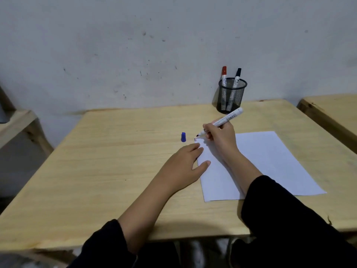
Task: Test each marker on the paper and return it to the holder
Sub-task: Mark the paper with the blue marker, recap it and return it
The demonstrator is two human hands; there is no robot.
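Far left, a wooden shelf [17, 120] pokes in at the frame's edge, well apart from your table [116, 151], and that whole left half of the tabletop is bare wood, plenty of room to move. Now your left hand [179, 167]: flat, palm down, fingers loosely spread, gripping nothing, with the fingertips and thumb resting on the left edge of the paper [270, 161]. Just beyond those fingertips the blue cap [183, 137] stands upright on the wood, off the paper, near its far-left corner. Right at that corner you can see short red and blue strokes [195, 139]. The marker [222, 120] is in your right hand [220, 135], fingers curled tight around the barrel near the nib. Its long axis runs on a diagonal: nib down and to the left, hovering at the corner by the strokes, and whether it touches the sheet you can't tell from here; the white tail points up and right, toward the holder. The paper lies at an angle, its long side running away to the right, your right forearm across it. Behind, at the table's back edge against the wall, the mesh holder [231, 97] stands with a red marker [224, 74] and a black marker [237, 77] capped and upright, leaning slightly. Far right, a second table [332, 111] sits across a narrow gap.
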